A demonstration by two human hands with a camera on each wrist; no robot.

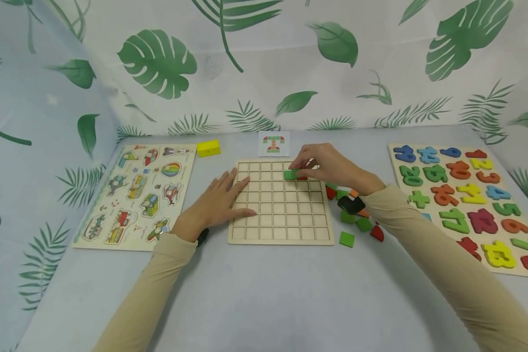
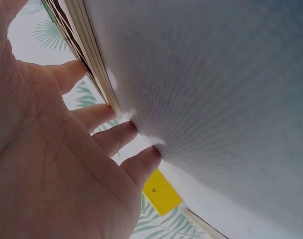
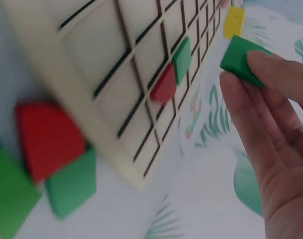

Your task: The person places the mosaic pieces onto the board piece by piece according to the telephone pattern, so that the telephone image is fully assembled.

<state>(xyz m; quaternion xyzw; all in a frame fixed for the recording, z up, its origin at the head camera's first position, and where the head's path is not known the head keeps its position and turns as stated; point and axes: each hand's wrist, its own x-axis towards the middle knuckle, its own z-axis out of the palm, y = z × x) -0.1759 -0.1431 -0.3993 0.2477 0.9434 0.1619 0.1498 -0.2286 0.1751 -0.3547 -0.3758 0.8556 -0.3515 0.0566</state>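
My right hand is over the upper right part of a wooden grid board. Between its thumb and fingers it pinches a green square block, seen raised off the board in the right wrist view. Below on the grid, a red rounded block sits beside another green block. My left hand rests at the board's left edge with fingers spread. Its fingertips touch near the board's side in the left wrist view, and it holds nothing. A small pattern card lies behind the board.
Several loose red, green and orange blocks lie right of the board, partly under the right wrist. A picture puzzle board lies left, a number puzzle board right. A yellow block stands at the back left.
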